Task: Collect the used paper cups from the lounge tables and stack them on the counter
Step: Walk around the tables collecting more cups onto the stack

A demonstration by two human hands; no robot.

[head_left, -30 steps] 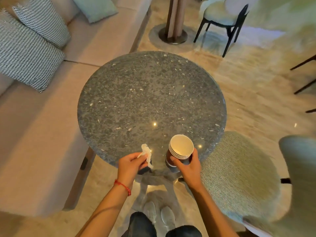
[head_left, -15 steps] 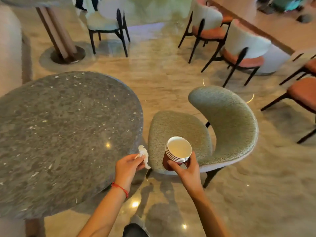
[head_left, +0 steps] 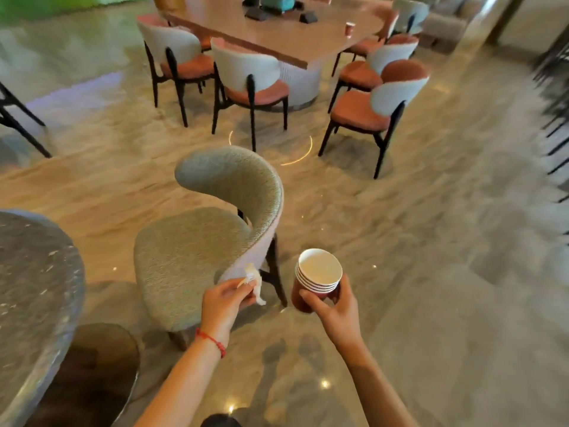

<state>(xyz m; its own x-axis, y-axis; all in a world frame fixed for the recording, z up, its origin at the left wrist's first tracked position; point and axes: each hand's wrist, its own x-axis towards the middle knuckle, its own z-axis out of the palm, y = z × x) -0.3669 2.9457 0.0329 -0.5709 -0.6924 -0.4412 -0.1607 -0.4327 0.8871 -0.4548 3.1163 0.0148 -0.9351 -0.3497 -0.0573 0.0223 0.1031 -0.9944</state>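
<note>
Polished stone flooring [head_left: 431, 272] is now filling most of the view, where half a second ago the round speckled table [head_left: 34, 288] was taking up the left half and a second ago was lying square in front of the person. That table is sliding out to the left of the left hand [head_left: 224, 306], and a long dining table [head_left: 277, 35] ringed with orange-seated chairs [head_left: 255, 90] is coming into view far ahead of both hands. I judge this to mean the round table is finished with and the person is turning away, either toward the next table or toward the counter, which is not showing anywhere.

The right hand [head_left: 334, 312] is clamping the stack of paper cups [head_left: 317, 278] from below and behind, fingers wrapped round the dark red wall, white insides facing up; four or five rims are nesting together. The left hand is pinching a crumpled white scrap of tissue [head_left: 252, 282] between thumb and fingertips, just left of the stack, in front of a green upholstered chair [head_left: 197, 251]. A red cord bracelet [head_left: 212, 340] is circling the left wrist.

One more small red cup [head_left: 350, 27] is standing on the dining table, well beyond the right hand, so collecting is probably not over.

No brand, label or writing is readable on the cups or anything else.
</note>
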